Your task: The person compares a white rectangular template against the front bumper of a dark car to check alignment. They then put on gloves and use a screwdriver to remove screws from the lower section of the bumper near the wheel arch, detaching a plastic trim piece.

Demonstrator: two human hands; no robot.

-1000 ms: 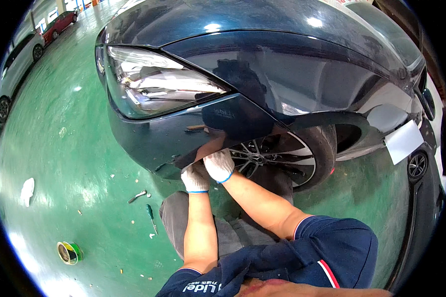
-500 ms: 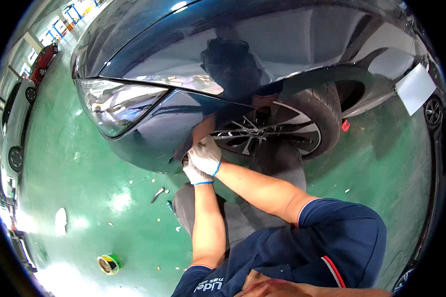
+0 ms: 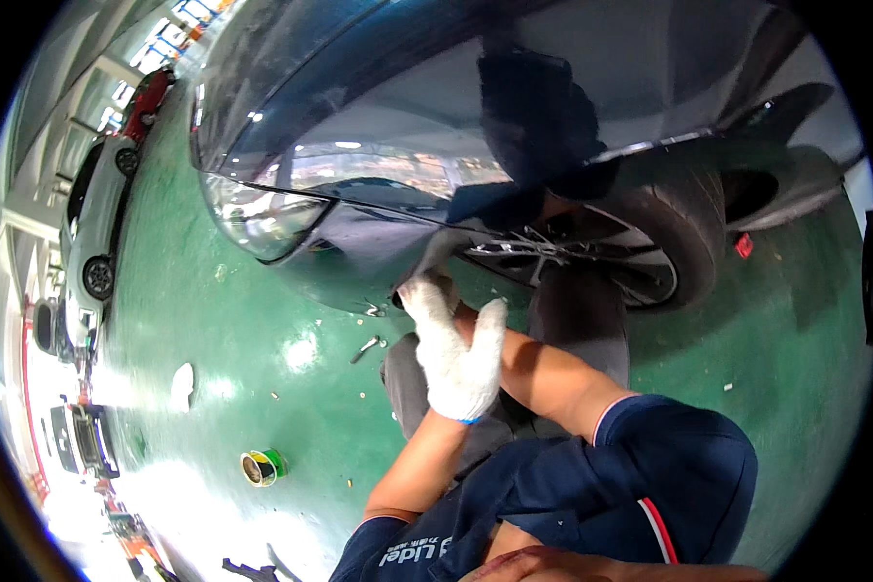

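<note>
A dark blue car's front bumper [image 3: 354, 257] curves below the headlight [image 3: 257, 215], and both my hands are at its rear edge by the wheel arch. My left hand [image 3: 453, 364], in a white knit glove, is raised in front, with the thumb spread away from the fingers and nothing visible in it. Behind it, my right hand [image 3: 445, 282], also gloved, is at the bumper's edge; its fingers are mostly hidden by the left glove. The front wheel [image 3: 606, 257] is just right of my hands, turned outward.
On the green floor lie a ratchet wrench [image 3: 366, 349], small metal pieces [image 3: 371, 310], a white glove-like item [image 3: 182, 387] and a small tub [image 3: 262, 468]. A red object [image 3: 743, 244] lies behind the wheel. Parked cars, one silver [image 3: 102, 228], stand at the left.
My left hand has come away from the bumper edge toward me, its thumb spreading. My right hand stays at the edge. The whole view has shifted, so the car appears further right.
</note>
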